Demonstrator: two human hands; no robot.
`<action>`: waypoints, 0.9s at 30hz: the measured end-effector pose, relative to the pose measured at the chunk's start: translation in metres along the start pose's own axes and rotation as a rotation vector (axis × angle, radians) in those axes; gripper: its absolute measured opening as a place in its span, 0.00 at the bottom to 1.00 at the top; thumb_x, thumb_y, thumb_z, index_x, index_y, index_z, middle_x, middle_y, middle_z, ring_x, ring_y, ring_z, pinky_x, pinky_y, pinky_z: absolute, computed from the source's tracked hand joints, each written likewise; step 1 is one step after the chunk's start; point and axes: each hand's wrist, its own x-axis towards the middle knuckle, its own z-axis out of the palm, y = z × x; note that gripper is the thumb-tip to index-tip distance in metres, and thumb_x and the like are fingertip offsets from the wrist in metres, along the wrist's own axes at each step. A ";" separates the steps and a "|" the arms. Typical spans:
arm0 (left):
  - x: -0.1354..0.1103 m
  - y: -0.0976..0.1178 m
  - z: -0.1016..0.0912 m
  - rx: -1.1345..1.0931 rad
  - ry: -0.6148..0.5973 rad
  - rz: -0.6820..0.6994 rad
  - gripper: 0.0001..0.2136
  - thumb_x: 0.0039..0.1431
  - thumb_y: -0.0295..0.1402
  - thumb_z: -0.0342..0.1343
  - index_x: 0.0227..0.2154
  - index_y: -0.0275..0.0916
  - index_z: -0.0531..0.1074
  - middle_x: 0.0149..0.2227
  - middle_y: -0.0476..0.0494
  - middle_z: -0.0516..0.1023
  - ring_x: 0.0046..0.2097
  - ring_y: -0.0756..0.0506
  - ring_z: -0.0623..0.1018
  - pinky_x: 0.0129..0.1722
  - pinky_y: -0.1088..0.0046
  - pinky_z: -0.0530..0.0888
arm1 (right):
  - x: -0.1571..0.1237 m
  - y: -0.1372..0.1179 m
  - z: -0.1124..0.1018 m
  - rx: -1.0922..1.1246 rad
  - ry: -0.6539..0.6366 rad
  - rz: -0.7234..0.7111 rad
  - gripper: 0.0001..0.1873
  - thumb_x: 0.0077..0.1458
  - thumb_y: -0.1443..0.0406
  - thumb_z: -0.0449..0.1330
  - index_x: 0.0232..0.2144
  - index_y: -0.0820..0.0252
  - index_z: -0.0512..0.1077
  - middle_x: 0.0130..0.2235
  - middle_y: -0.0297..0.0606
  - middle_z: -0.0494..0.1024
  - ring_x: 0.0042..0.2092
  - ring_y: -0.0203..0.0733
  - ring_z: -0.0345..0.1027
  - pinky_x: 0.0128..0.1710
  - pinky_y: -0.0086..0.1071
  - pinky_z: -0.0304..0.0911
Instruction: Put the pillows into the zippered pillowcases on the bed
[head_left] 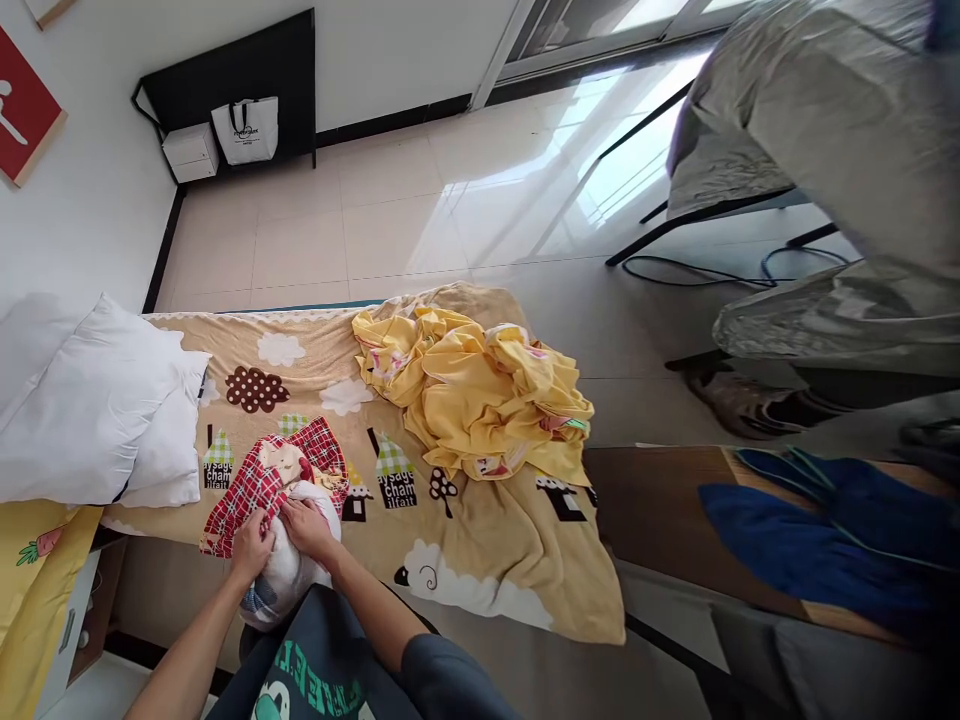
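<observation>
On the near edge of a bed covered with a tan patterned blanket [480,560], a red checked cloth [240,510] with cream patches lies over a stuffed white bundle [283,560]. The bundle rests against my lap and shows grey-blue at its lower end; its exact kind is unclear. My left hand [253,548] is closed, its fingers pinching at the bundle's top beside the checked cloth. Close by on the right, my right hand [309,530] also grips the bundle's top with bent fingers. The fingertips of both hands are partly hidden in the fabric.
Crumpled yellow bedding [465,390] lies on the blanket's right half. White pillows [97,410] are piled at the left end. A person's covered leg [862,170] and a chair stand at right, near a wooden surface with blue cloth [810,520]. A white bag [247,135] stands by the wall.
</observation>
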 end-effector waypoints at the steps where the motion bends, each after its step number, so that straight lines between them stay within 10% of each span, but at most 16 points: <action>1: -0.001 -0.002 -0.002 -0.003 0.011 -0.011 0.12 0.55 0.24 0.48 0.39 0.40 0.71 0.41 0.42 0.78 0.45 0.44 0.76 0.49 0.69 0.70 | -0.007 0.001 -0.004 0.011 0.022 0.000 0.15 0.66 0.61 0.50 0.47 0.57 0.74 0.48 0.41 0.79 0.50 0.42 0.71 0.54 0.40 0.62; 9: 0.005 0.003 0.001 -0.010 -0.023 -0.043 0.07 0.54 0.25 0.50 0.35 0.39 0.70 0.38 0.44 0.77 0.42 0.46 0.75 0.45 0.72 0.68 | -0.063 0.008 -0.002 -0.034 0.140 0.232 0.26 0.65 0.59 0.44 0.62 0.54 0.63 0.62 0.46 0.68 0.62 0.50 0.61 0.56 0.48 0.59; 19: 0.002 0.011 -0.004 0.003 -0.066 0.023 0.06 0.54 0.28 0.51 0.34 0.39 0.70 0.36 0.44 0.76 0.40 0.45 0.75 0.43 0.72 0.68 | -0.007 -0.006 0.016 -0.160 0.051 0.169 0.19 0.56 0.71 0.51 0.46 0.64 0.76 0.47 0.55 0.79 0.52 0.54 0.69 0.57 0.47 0.56; 27: 0.006 -0.005 -0.016 -0.120 -0.059 0.018 0.10 0.55 0.27 0.50 0.40 0.37 0.71 0.45 0.37 0.76 0.49 0.42 0.74 0.54 0.65 0.67 | -0.078 -0.038 -0.002 -0.207 0.058 0.096 0.23 0.60 0.68 0.48 0.56 0.65 0.69 0.55 0.54 0.75 0.53 0.50 0.70 0.51 0.40 0.62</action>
